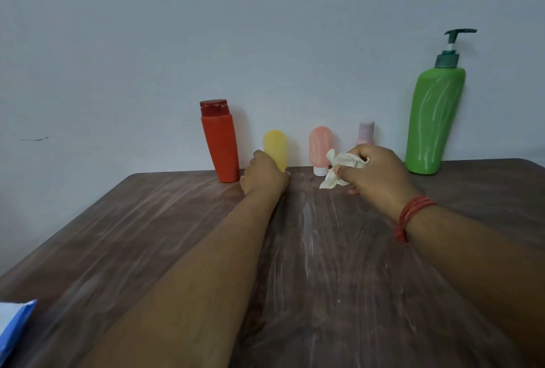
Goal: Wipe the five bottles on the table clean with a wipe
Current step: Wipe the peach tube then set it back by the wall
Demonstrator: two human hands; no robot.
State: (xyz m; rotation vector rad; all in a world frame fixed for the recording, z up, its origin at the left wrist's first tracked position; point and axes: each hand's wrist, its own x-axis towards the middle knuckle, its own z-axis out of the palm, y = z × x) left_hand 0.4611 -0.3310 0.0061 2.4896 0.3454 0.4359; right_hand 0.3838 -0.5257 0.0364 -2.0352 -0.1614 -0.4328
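The left hand (263, 172) grips the upright small yellow translucent bottle (275, 148) at its base. The right hand (373, 172), pinching the crumpled white wipe (339, 167), hovers just right of that bottle.

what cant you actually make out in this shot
1. Yellow bottle, head view: its base sits behind the left hand; whether the fingers grip it is unclear.
2. Pale pink bottle: its lower half is behind the right hand holding the wipe.
3. Blue and white thing: cut off by the frame's bottom-left edge.
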